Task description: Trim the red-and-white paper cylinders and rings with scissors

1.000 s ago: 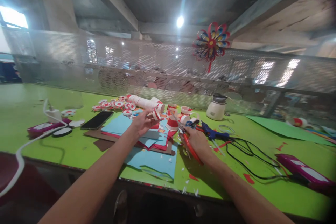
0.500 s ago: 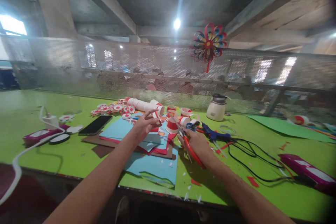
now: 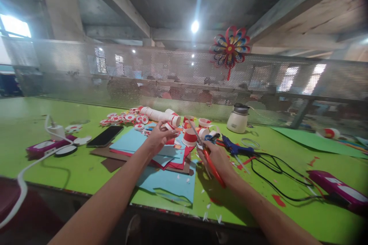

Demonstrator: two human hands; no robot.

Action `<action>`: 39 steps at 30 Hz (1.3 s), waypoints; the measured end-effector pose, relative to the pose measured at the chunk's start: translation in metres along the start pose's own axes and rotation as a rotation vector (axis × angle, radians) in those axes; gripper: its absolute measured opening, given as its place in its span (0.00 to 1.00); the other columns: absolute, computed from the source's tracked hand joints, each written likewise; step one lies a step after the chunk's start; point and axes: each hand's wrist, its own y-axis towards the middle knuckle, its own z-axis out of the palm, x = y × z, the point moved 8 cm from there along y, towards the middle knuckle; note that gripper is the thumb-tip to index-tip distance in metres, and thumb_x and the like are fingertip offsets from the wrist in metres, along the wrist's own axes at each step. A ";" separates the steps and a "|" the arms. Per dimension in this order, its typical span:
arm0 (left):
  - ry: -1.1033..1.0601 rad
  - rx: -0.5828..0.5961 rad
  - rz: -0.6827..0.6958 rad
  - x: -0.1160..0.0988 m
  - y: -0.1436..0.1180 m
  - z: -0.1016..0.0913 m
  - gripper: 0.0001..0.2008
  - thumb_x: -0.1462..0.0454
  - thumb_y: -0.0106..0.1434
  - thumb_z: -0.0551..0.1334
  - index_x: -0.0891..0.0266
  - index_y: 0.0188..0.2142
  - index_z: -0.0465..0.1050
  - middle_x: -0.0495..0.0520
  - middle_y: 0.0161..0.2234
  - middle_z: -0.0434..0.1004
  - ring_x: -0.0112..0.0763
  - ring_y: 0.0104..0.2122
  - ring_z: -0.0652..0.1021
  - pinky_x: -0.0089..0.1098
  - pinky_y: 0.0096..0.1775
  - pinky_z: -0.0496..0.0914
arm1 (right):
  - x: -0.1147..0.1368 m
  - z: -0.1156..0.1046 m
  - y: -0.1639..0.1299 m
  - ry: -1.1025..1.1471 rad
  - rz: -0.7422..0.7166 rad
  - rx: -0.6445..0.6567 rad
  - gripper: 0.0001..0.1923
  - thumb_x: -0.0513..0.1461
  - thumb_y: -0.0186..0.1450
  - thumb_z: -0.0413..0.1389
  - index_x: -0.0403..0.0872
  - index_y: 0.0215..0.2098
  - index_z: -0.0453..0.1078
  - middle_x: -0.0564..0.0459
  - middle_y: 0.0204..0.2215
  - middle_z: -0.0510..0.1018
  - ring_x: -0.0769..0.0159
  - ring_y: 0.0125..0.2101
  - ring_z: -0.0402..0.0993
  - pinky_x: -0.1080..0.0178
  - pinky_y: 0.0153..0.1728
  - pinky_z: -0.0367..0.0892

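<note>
My left hand (image 3: 157, 138) is raised over the stacked paper, its thumb and fingers closed on a small red-and-white paper cup piece (image 3: 169, 125). Scissors with orange-red handles (image 3: 213, 169) are gripped in my right hand (image 3: 220, 157), their blades pointing up and away, apart from the piece. Just beyond the blades a red-and-white paper cup (image 3: 189, 138) stands upside down on the table. Light blue paper sheets (image 3: 126, 140) lie on red and brown sheets below my left hand.
A blue glue gun (image 3: 234, 146) with black cable lies right of my right hand. Behind stand a beige jug (image 3: 237, 118), a row of nested paper cups (image 3: 156, 115) and a heap of red-and-white discs (image 3: 129, 118). A phone (image 3: 105, 136) and purple power strip (image 3: 47, 147) are left.
The fingers of my left hand have curled in more closely around the cup piece. My right hand keeps the scissors in nearly the same place.
</note>
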 end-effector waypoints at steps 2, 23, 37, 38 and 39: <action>0.002 0.003 0.003 0.000 0.000 0.000 0.26 0.74 0.44 0.69 0.62 0.41 0.60 0.52 0.30 0.75 0.39 0.34 0.79 0.42 0.42 0.71 | 0.003 -0.002 -0.001 0.010 -0.009 -0.019 0.12 0.40 0.62 0.50 0.45 0.40 0.72 0.49 0.32 0.80 0.60 0.32 0.75 0.65 0.33 0.64; -0.004 0.117 -0.074 0.008 -0.004 0.013 0.28 0.71 0.48 0.67 0.63 0.50 0.68 0.55 0.33 0.76 0.31 0.31 0.77 0.36 0.39 0.71 | 0.008 0.003 -0.006 0.060 -0.077 -0.026 0.17 0.36 0.61 0.49 0.47 0.49 0.67 0.48 0.44 0.76 0.60 0.42 0.72 0.63 0.43 0.65; -0.045 0.032 -0.048 0.001 0.000 0.003 0.19 0.72 0.52 0.63 0.61 0.45 0.70 0.51 0.29 0.76 0.31 0.30 0.78 0.40 0.41 0.71 | 0.005 0.014 -0.006 -0.036 -0.056 0.062 0.17 0.35 0.62 0.49 0.47 0.48 0.68 0.46 0.41 0.76 0.59 0.42 0.72 0.62 0.41 0.63; -0.052 0.032 -0.043 0.000 0.000 0.003 0.17 0.72 0.52 0.63 0.62 0.43 0.71 0.51 0.30 0.77 0.30 0.31 0.78 0.39 0.42 0.71 | 0.005 0.014 -0.006 -0.039 -0.060 0.058 0.17 0.35 0.61 0.49 0.47 0.48 0.68 0.45 0.41 0.76 0.59 0.42 0.72 0.62 0.41 0.63; -0.058 0.034 -0.041 0.000 -0.001 0.004 0.16 0.72 0.52 0.63 0.63 0.42 0.71 0.52 0.31 0.77 0.30 0.31 0.77 0.39 0.43 0.71 | 0.005 0.014 -0.006 -0.047 -0.066 0.054 0.17 0.34 0.61 0.49 0.46 0.48 0.68 0.45 0.41 0.76 0.59 0.42 0.71 0.62 0.41 0.63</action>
